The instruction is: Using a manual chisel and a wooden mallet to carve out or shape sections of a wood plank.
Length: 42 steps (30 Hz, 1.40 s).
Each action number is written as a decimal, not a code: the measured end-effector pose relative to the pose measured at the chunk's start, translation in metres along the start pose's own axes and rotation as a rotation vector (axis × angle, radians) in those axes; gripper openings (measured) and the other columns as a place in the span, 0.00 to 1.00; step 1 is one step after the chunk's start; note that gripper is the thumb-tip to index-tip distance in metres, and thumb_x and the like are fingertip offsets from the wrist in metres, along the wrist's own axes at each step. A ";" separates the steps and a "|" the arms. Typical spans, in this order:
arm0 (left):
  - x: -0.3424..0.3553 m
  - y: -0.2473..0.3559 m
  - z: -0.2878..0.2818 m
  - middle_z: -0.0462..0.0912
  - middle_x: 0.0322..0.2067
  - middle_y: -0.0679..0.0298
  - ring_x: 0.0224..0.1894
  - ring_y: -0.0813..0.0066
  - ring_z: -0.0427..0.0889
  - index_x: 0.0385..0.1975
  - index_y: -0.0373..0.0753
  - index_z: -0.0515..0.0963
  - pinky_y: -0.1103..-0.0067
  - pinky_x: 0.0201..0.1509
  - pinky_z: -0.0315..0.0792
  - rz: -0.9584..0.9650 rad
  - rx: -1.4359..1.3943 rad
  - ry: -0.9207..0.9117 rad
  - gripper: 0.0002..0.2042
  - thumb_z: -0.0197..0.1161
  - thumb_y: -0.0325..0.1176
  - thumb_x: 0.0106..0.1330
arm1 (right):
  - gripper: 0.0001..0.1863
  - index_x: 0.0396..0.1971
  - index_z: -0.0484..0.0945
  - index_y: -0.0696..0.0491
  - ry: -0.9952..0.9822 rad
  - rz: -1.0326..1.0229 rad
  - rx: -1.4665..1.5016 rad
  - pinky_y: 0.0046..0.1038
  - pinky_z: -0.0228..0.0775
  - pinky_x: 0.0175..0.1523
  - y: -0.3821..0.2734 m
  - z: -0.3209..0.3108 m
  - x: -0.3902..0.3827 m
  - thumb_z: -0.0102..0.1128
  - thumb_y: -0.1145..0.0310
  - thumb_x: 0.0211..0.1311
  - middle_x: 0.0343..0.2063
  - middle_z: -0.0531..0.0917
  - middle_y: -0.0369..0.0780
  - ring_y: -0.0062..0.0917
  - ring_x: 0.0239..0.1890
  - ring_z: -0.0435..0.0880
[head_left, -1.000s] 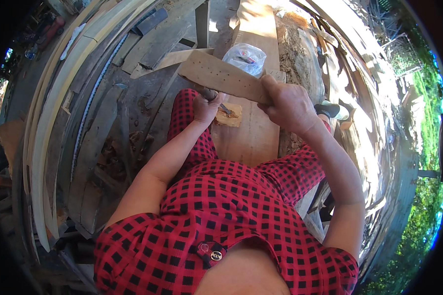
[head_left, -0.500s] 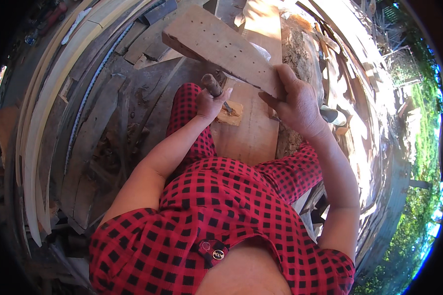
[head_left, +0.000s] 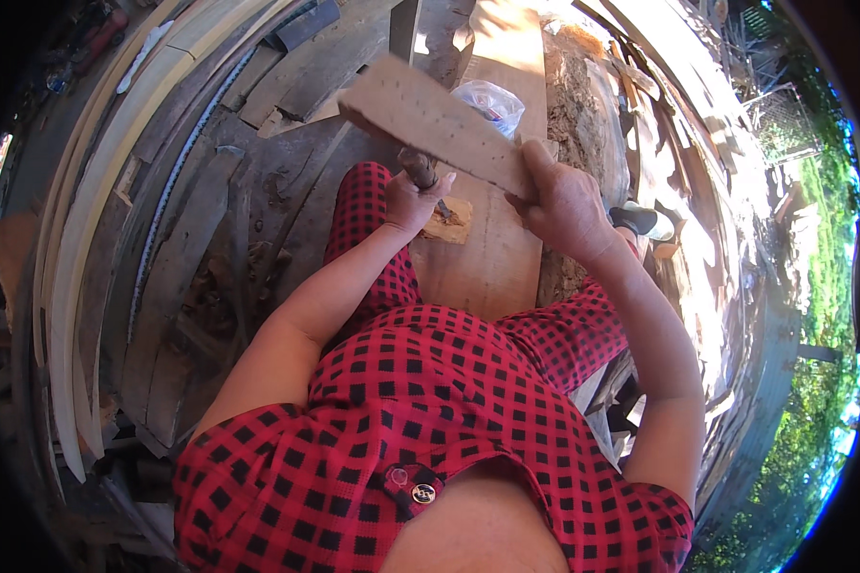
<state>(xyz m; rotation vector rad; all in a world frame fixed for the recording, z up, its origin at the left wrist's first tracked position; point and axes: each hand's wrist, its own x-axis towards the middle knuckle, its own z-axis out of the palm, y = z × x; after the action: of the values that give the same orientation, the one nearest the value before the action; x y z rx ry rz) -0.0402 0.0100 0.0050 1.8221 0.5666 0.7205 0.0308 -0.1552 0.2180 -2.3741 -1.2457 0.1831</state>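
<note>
My left hand [head_left: 409, 206] is closed around the dark handle of a chisel [head_left: 420, 170], whose blade meets a small light wood block [head_left: 455, 225] on a wide plank [head_left: 468, 277] between my legs. My right hand [head_left: 569, 210] grips one end of a flat board [head_left: 430, 116] dotted with small dark marks. The board's other end hangs over the chisel's handle and hides part of it; I cannot tell whether they touch. A clear plastic bag [head_left: 495, 101] lies on the plank beyond the board, its contents hard to make out.
Long timber strips [head_left: 100, 239] and weathered boards are piled on the left. A rough bark-covered log [head_left: 578, 105] runs beside the plank, with more sunlit scrap wood to the right. My shod foot [head_left: 645, 220] rests at that side. Greenery shows at the far right.
The board was lifted higher half a second ago and is now lower again, over the chisel, uncovering more of the bag. My left hand has stayed nearly in place.
</note>
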 end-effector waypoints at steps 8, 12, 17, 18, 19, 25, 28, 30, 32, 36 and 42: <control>-0.001 -0.043 -0.004 0.74 0.13 0.71 0.15 0.83 0.73 0.11 0.39 0.71 0.81 0.22 0.68 -0.242 -0.414 0.104 0.16 0.70 0.37 0.54 | 0.17 0.32 0.69 0.57 -0.141 0.323 0.343 0.34 0.71 0.30 0.055 0.032 -0.025 0.66 0.65 0.49 0.21 0.79 0.44 0.35 0.24 0.81; 0.001 -0.019 -0.009 0.78 0.19 0.66 0.15 0.81 0.77 0.19 0.38 0.75 0.84 0.15 0.72 -0.349 -0.423 0.083 0.11 0.69 0.36 0.57 | 0.13 0.28 0.71 0.57 -0.176 0.692 0.782 0.24 0.63 0.17 0.074 0.092 -0.067 0.66 0.68 0.51 0.17 0.77 0.39 0.22 0.15 0.76; 0.014 -0.014 -0.009 0.77 0.18 0.66 0.13 0.79 0.75 0.23 0.37 0.73 0.84 0.13 0.70 -0.578 -0.399 0.168 0.14 0.70 0.38 0.55 | 0.11 0.28 0.71 0.56 -0.122 0.927 1.012 0.23 0.61 0.15 0.095 0.165 -0.107 0.65 0.69 0.54 0.15 0.76 0.38 0.21 0.12 0.74; 0.015 -0.011 -0.008 0.78 0.19 0.66 0.13 0.79 0.76 0.22 0.37 0.73 0.84 0.13 0.72 -0.562 -0.384 0.155 0.14 0.70 0.39 0.55 | 0.10 0.27 0.72 0.56 -0.098 0.908 1.026 0.23 0.62 0.16 0.096 0.173 -0.109 0.65 0.70 0.53 0.15 0.76 0.38 0.21 0.12 0.74; 0.014 -0.011 -0.007 0.78 0.19 0.66 0.13 0.79 0.76 0.22 0.37 0.73 0.84 0.13 0.72 -0.558 -0.374 0.143 0.14 0.70 0.39 0.55 | 0.10 0.27 0.72 0.56 -0.074 0.888 1.041 0.24 0.63 0.16 0.098 0.178 -0.112 0.65 0.70 0.53 0.16 0.76 0.38 0.22 0.12 0.74; -0.003 -0.012 -0.023 0.80 0.23 0.63 0.21 0.79 0.80 0.25 0.37 0.76 0.84 0.22 0.77 -0.285 -0.446 -0.113 0.09 0.68 0.34 0.55 | 0.10 0.26 0.73 0.58 -0.065 0.960 1.179 0.23 0.66 0.17 0.114 0.186 -0.119 0.66 0.71 0.52 0.17 0.76 0.37 0.22 0.12 0.73; -0.002 0.005 -0.023 0.80 0.25 0.63 0.24 0.81 0.80 0.27 0.37 0.74 0.84 0.27 0.78 -0.203 -0.392 -0.226 0.06 0.64 0.28 0.54 | 0.10 0.26 0.73 0.58 -0.052 0.962 1.156 0.23 0.66 0.17 0.115 0.186 -0.119 0.66 0.72 0.52 0.18 0.76 0.37 0.22 0.13 0.74; 0.002 0.020 -0.016 0.78 0.24 0.66 0.24 0.81 0.77 0.25 0.38 0.72 0.82 0.28 0.74 -0.139 -0.468 -0.224 0.07 0.64 0.23 0.50 | 0.10 0.26 0.73 0.58 -0.062 0.960 1.145 0.23 0.67 0.17 0.116 0.185 -0.118 0.66 0.72 0.52 0.18 0.76 0.37 0.22 0.14 0.74; 0.009 0.012 -0.013 0.78 0.25 0.67 0.26 0.80 0.77 0.26 0.38 0.72 0.81 0.31 0.74 -0.095 -0.396 -0.275 0.08 0.63 0.22 0.48 | 0.10 0.26 0.73 0.58 -0.050 0.951 1.115 0.23 0.68 0.17 0.118 0.189 -0.117 0.66 0.72 0.51 0.18 0.75 0.37 0.22 0.16 0.75; 0.012 0.010 -0.008 0.79 0.30 0.65 0.32 0.80 0.77 0.30 0.38 0.71 0.82 0.38 0.73 0.014 -0.245 -0.414 0.11 0.62 0.21 0.47 | 0.10 0.26 0.73 0.58 -0.055 0.939 1.079 0.24 0.68 0.17 0.124 0.194 -0.117 0.66 0.73 0.51 0.18 0.75 0.37 0.22 0.17 0.75; 0.018 0.022 -0.008 0.78 0.26 0.69 0.31 0.81 0.77 0.25 0.39 0.72 0.81 0.39 0.72 0.040 -0.211 -0.501 0.09 0.63 0.21 0.44 | 0.11 0.26 0.72 0.58 -0.069 0.936 1.054 0.24 0.68 0.17 0.121 0.189 -0.115 0.66 0.72 0.51 0.17 0.75 0.37 0.22 0.15 0.74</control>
<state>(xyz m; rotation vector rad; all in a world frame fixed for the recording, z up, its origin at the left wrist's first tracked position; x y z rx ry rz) -0.0321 0.0195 0.0319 1.7307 0.1192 0.3117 -0.0059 -0.2455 -0.0150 -1.7509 0.1214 0.9334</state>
